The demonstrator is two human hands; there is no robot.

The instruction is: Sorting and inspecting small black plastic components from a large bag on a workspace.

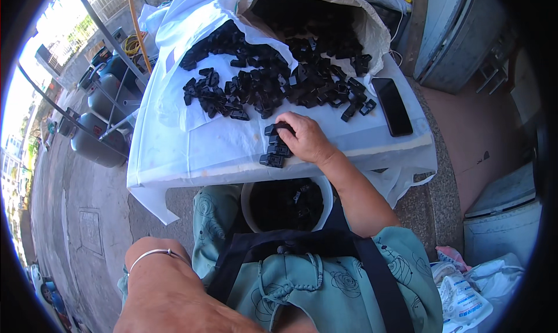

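My right hand [308, 138] is closed at the upper right of a short stack of small black plastic parts [274, 153], near the front of the table. Its fingers curl round the top of the stack, and the pieces lie lined up against one another on the white cover. My left forearm [180, 298], with a thin bangle [156, 253], rises close at the lower left; the fingers of that hand are out of sight. Beyond my right hand spreads a loose heap of the same black parts [261, 86].
White sheeting [192, 164] covers the table. An open woven sack [372, 31] holds more parts at the back. A black phone [392, 107] lies on the right. Below the table edge stands a round tub [246, 211] with black parts inside. Grey gas cylinders [96, 138] stand at left.
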